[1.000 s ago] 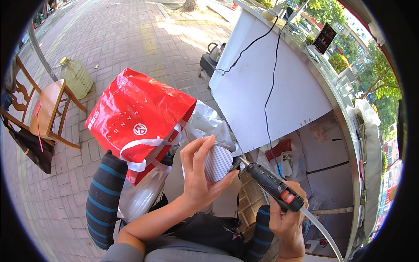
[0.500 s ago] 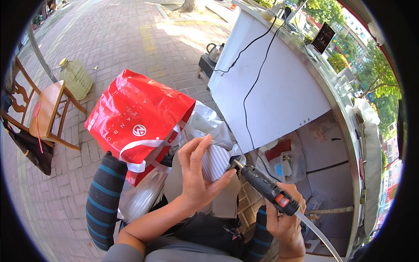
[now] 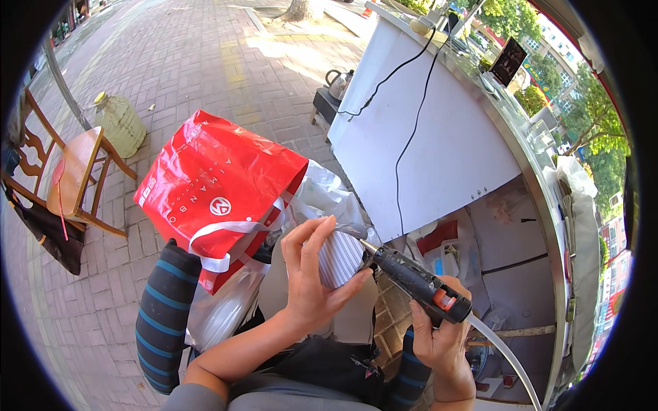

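Observation:
A rounded piece with grey and white stripes [image 3: 340, 259] is held up over my lap, and its exact kind is unclear. My left hand [image 3: 308, 274] grips it, fingers along its left side and thumb across its lower edge. From the right comes a black hot glue gun [image 3: 419, 282] with an orange switch, wrapped in my right hand [image 3: 444, 329]. Its metal nozzle points up and left at the striped piece's upper right edge; whether they touch I cannot tell. A long whitish glue stick [image 3: 504, 353] trails from the gun's back end toward the lower right.
A red shopping bag [image 3: 223, 171] stands left of my hands, with clear plastic bags [image 3: 223, 315] below. Striped padded armrests [image 3: 168, 318] flank my lap. A white counter [image 3: 418, 137] with a hanging black cord rises at right. Farther left are a wooden chair [image 3: 81, 171] and a jug [image 3: 120, 123].
The glue gun's nozzle has shifted slightly up and left along the striped piece's edge. My right hand has moved a little left with it; my left hand stays nearly in place.

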Demonstrator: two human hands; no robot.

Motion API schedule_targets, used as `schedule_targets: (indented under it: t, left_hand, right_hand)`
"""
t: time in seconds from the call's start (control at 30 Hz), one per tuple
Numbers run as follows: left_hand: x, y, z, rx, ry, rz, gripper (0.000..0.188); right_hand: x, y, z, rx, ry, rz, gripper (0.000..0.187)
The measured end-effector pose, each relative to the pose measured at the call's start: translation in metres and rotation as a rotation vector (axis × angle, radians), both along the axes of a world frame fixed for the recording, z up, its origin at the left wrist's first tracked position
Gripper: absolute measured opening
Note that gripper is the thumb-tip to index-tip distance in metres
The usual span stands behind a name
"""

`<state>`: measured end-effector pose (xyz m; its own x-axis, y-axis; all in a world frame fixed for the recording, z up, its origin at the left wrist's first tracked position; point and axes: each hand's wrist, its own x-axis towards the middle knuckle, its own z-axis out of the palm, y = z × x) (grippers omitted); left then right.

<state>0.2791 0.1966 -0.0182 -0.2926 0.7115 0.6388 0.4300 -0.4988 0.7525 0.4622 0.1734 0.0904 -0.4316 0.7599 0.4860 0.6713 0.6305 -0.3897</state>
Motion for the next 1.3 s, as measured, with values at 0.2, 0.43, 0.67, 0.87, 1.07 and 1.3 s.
schedule_targets:
  t: [0.2,0.43,0.67,0.87,1.07,1.3]
  left_hand:
    - [0.001,-0.001,0.0,-0.004,-0.007,-0.01,0.084]
    - [0.001,-0.001,-0.001,0.006,0.017,0.009,0.081]
    - [0.001,-0.001,-0.002,0.007,0.016,-0.009,0.082]
    - [0.002,0.0,-0.002,0.013,0.004,-0.026,0.081]
    - [0.003,0.0,-0.002,0.01,0.006,-0.025,0.081]
    - [0.003,0.0,-0.002,0.013,0.015,-0.025,0.081]
  right_hand:
    - [0.002,0.0,-0.002,0.049,-0.034,0.01,0.035]
    - [0.0,-0.001,0.002,0.012,-0.022,-0.039,0.033]
    - [0.0,-0.002,0.007,-0.02,0.023,-0.076,0.031]
    - [0.001,-0.002,0.006,-0.018,0.016,-0.062,0.027]
    - [0.001,-0.002,0.008,-0.009,0.003,-0.061,0.027]
    - [0.001,-0.002,0.008,0.01,-0.005,-0.07,0.029]
